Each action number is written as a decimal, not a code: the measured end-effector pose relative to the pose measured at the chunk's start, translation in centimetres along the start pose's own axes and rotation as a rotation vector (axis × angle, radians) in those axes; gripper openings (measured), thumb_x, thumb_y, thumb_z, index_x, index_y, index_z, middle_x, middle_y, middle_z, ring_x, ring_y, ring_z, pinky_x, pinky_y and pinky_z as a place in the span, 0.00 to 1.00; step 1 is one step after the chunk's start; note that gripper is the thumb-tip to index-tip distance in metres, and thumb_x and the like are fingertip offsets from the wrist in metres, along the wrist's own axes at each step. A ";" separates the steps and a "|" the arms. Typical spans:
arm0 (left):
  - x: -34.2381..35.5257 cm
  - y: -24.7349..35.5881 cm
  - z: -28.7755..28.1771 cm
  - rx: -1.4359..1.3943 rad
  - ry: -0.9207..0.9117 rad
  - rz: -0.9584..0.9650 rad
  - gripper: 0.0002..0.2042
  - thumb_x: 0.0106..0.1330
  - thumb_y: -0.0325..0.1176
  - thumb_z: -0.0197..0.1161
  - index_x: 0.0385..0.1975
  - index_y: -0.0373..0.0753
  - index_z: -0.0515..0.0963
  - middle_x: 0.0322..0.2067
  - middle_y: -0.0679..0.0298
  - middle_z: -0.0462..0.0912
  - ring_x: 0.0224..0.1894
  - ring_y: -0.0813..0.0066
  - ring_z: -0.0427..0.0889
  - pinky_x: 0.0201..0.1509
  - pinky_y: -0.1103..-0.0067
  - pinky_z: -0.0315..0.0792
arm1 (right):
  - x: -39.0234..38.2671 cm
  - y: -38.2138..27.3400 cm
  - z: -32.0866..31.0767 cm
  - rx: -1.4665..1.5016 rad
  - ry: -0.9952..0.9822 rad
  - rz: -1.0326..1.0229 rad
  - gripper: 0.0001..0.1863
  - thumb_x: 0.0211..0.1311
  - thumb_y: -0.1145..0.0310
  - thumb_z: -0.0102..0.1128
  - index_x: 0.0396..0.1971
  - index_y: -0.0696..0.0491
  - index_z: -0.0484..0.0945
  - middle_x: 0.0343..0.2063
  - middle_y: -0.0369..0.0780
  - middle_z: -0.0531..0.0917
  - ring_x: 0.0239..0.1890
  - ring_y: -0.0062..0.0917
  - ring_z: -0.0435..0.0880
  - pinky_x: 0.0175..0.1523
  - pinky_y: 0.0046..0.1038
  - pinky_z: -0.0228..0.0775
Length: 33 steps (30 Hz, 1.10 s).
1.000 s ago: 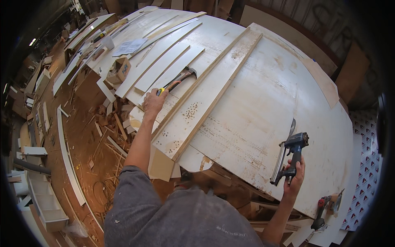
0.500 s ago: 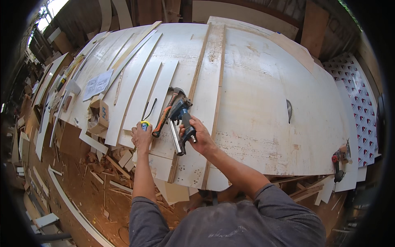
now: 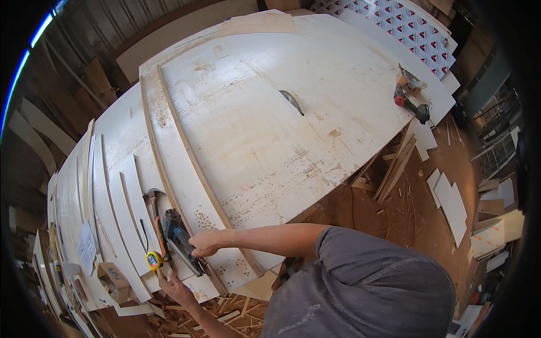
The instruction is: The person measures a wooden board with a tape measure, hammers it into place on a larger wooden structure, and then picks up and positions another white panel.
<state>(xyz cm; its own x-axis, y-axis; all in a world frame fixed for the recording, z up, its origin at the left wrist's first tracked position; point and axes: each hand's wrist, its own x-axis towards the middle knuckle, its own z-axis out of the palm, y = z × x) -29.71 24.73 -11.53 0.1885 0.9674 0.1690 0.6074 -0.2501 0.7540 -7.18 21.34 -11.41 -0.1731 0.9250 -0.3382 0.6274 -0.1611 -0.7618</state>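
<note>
Nail gun (image 3: 179,234) sat by the surface's (image 3: 265,135) near-left edge, just left of the right hand's (image 3: 206,242) curled fingers, the nearer ones.
Blue-black with silver, it slanted lengthwise away beside an orange-handled hammer (image 3: 158,225); the left hand (image 3: 176,288) reached to a yellow tape measure (image 3: 154,260). Whether either hand's fingers gripped was hard to tell.

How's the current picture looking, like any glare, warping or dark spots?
Head view: pale sheen on the white tabletop, toward its far side; same view: fisheye distortion bows that far edge, bright blue-fringed streaks glow at upper left, the corners fall to black, and the dark nail gun shows little fine detail.
</note>
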 end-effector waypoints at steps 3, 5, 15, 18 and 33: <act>-1.6 3.4 3.0 0.032 -0.063 0.189 0.22 0.73 0.38 0.52 0.62 0.31 0.66 0.59 0.47 0.68 0.62 0.53 0.66 0.65 0.63 0.59 | -4.3 -1.5 0.1 -0.077 -0.041 -0.080 0.22 0.61 0.56 0.51 0.39 0.61 0.81 0.40 0.54 0.83 0.46 0.48 0.81 0.50 0.45 0.72; -2.7 6.3 4.6 0.045 -0.110 0.210 0.22 0.73 0.38 0.52 0.62 0.31 0.66 0.58 0.48 0.68 0.61 0.53 0.66 0.65 0.64 0.59 | -9.1 -0.3 -0.5 0.003 -0.016 -0.090 0.24 0.63 0.57 0.50 0.50 0.60 0.76 0.44 0.54 0.82 0.50 0.48 0.79 0.54 0.44 0.70; -12.3 18.5 12.5 0.048 -0.238 0.328 0.21 0.73 0.33 0.51 0.63 0.33 0.65 0.59 0.49 0.67 0.62 0.55 0.67 0.64 0.65 0.63 | -41.2 20.1 7.1 0.449 0.475 0.412 0.26 0.64 0.56 0.49 0.57 0.56 0.71 0.47 0.52 0.81 0.52 0.45 0.78 0.56 0.41 0.69; -16.7 20.8 17.2 -0.045 -0.305 0.403 0.20 0.73 0.32 0.51 0.64 0.38 0.65 0.60 0.52 0.67 0.62 0.58 0.67 0.64 0.63 0.62 | -51.1 26.1 13.3 0.308 0.666 0.692 0.23 0.62 0.58 0.50 0.52 0.57 0.74 0.45 0.52 0.81 0.50 0.48 0.79 0.54 0.44 0.70; -44.3 36.0 35.4 -0.154 -1.343 1.041 0.20 0.70 0.29 0.52 0.61 0.36 0.67 0.55 0.49 0.69 0.56 0.54 0.73 0.56 0.62 0.71 | -75.2 28.1 46.5 0.939 1.525 1.548 0.16 0.59 0.58 0.56 0.32 0.58 0.77 0.31 0.52 0.81 0.38 0.46 0.82 0.42 0.44 0.71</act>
<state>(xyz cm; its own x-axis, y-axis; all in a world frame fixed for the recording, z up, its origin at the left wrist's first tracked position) 11.15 -28.53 -14.29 0.9460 -0.3216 0.0401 -0.2435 -0.6236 0.7428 -11.83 -68.76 -33.06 0.6429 -0.5540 -0.5289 -0.7580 -0.3609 -0.5433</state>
